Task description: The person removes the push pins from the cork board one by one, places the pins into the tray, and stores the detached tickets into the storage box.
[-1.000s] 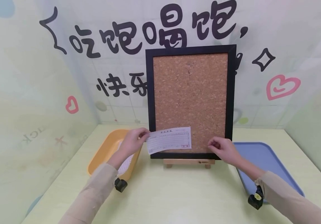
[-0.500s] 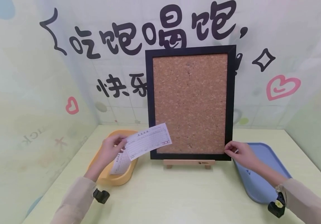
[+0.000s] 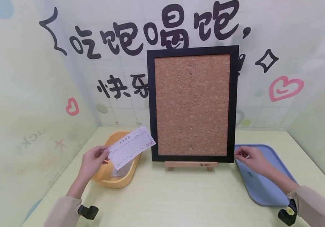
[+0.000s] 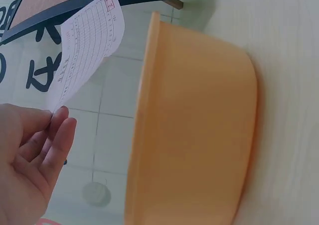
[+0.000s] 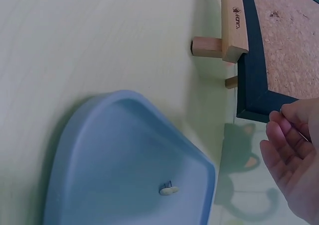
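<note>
My left hand [image 3: 93,160] pinches the left end of a white printed receipt slip [image 3: 132,146], with ruled lines and a small red box in one corner. The slip is tilted in front of the orange basin [image 3: 122,183] and overlaps the board's left frame in the head view. My right hand [image 3: 253,159] is beside the lower right corner of the black-framed cork board [image 3: 192,104]. Its thumb and forefinger pinch a small thumbtack, mostly hidden by the fingers [image 5: 291,113]. Below that hand, pale-headed thumbtacks [image 5: 168,189] lie in the blue tray [image 5: 134,150].
The cork board stands on a small wooden easel [image 3: 191,164] at the middle back of the pale table [image 3: 179,195]. More paper [image 3: 120,172] lies inside the basin on the left. A patterned wall sheet [image 3: 122,63] hangs behind.
My left hand has drawn the receipt slip away from the board, to the left and toward me over the basin. My right hand has moved right, off the board toward the blue tray.
</note>
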`<action>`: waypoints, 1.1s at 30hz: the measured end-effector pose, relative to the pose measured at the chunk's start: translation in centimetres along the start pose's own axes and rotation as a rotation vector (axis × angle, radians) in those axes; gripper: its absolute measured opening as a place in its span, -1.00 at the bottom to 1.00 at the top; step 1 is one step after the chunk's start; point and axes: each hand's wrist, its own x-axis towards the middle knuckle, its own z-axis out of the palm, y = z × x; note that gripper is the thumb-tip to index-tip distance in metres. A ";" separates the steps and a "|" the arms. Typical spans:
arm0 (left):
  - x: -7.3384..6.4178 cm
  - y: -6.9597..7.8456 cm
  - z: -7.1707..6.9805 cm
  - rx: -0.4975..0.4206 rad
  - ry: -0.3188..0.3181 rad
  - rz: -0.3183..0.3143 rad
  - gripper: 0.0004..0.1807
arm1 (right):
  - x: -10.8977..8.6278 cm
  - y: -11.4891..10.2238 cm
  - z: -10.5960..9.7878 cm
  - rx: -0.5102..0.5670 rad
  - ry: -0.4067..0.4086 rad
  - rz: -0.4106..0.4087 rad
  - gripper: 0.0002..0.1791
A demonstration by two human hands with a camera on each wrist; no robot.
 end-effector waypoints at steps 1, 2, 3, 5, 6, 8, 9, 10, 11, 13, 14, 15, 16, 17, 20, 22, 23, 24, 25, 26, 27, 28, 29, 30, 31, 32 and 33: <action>-0.2 -0.2 -0.1 -0.007 0.001 -0.011 -0.76 | -0.1 0.0 0.0 0.004 -0.010 0.013 -0.97; -0.3 -0.3 -0.2 -0.013 0.000 -0.021 -0.76 | -0.1 0.1 0.1 0.008 -0.020 0.026 -0.96; -0.5 -0.5 -0.3 -0.013 0.003 -0.030 -0.76 | -0.2 0.1 0.2 0.012 -0.029 0.034 -0.95; -0.8 -0.6 -0.4 -0.004 0.012 -0.048 -0.77 | -0.4 0.2 0.2 0.018 -0.033 0.044 -0.95; -0.9 -0.7 -0.5 -0.003 0.019 -0.058 -0.78 | -0.5 0.3 0.2 0.020 -0.026 0.039 -0.96; -1.2 -0.9 -0.7 0.004 0.032 -0.072 -0.78 | -0.7 0.5 0.3 0.027 -0.011 0.029 -0.98; -1.4 -0.9 -0.8 0.007 0.037 -0.076 -0.78 | -0.9 0.6 0.3 0.027 0.000 0.025 -0.98; -1.5 -1.0 -1.0 0.006 0.041 -0.079 -0.78 | -1.0 0.7 0.3 0.025 0.011 0.024 -0.97; -1.5 -1.0 -1.1 0.005 0.042 -0.082 -0.78 | -1.1 0.9 0.2 0.022 0.019 0.027 -0.97; -1.7 -1.1 -1.2 -0.004 0.052 -0.082 -0.77 | -1.2 1.1 0.2 0.014 0.023 0.042 -0.98; -1.7 -1.1 -1.3 -0.012 0.056 -0.081 -0.77 | -1.3 1.3 0.1 0.009 0.023 0.052 -0.98; -1.7 -1.2 -1.3 -0.017 0.059 -0.080 -0.77 | -1.4 1.4 0.1 0.004 0.022 0.062 -0.97; -1.7 -1.3 -1.4 -0.016 0.060 -0.080 -0.77 | -1.4 1.5 0.1 0.001 0.018 0.072 -0.97; -1.7 -1.4 -1.4 -0.012 0.062 -0.082 -0.77 | -1.5 1.7 0.0 -0.001 0.015 0.082 -0.96; -1.8 -1.7 -1.5 0.001 0.067 -0.092 -0.78 | -1.7 2.0 0.0 0.001 0.005 0.089 -0.96; -2.0 -2.0 -1.6 0.011 0.069 -0.100 -0.78 | -1.9 2.3 0.1 0.003 0.007 0.083 -0.96; -2.0 -2.1 -1.6 0.010 0.071 -0.103 -0.78 | -2.0 2.5 0.1 0.000 0.010 0.078 -0.97; -2.1 -2.2 -1.6 0.007 0.073 -0.107 -0.78 | -2.1 2.6 0.2 -0.001 0.012 0.073 -0.97; -2.2 -2.2 -1.6 0.008 0.072 -0.111 -0.78 | -2.3 2.7 0.3 -0.003 0.017 0.069 -0.97; -2.2 -2.3 -1.6 0.008 0.075 -0.115 -0.77 | -2.4 2.8 0.4 -0.006 0.020 0.068 -0.97; -2.3 -2.3 -1.6 0.008 0.081 -0.121 -0.77 | -2.5 2.9 0.5 -0.007 0.019 0.067 -0.96; -2.3 -2.3 -1.6 0.010 0.090 -0.129 -0.77 | -2.6 3.0 0.6 -0.007 0.020 0.067 -0.96; -2.4 -2.3 -1.6 0.018 0.098 -0.140 -0.77 | -2.8 3.0 0.7 -0.007 0.020 0.067 -0.96; -2.4 -2.3 -1.6 0.022 0.113 -0.153 -0.77 | -2.9 3.1 0.7 -0.004 0.023 0.068 -0.96; -2.4 -2.3 -1.7 0.030 0.124 -0.164 -0.77 | -3.0 3.1 0.8 -0.003 0.021 0.066 -0.96; -2.4 -2.2 -1.7 0.033 0.139 -0.178 -0.77 | -3.1 3.2 0.8 0.001 0.020 0.067 -0.95; -2.4 -2.2 -1.7 0.040 0.150 -0.193 -0.76 | -3.3 3.2 0.9 0.003 0.019 0.063 -0.95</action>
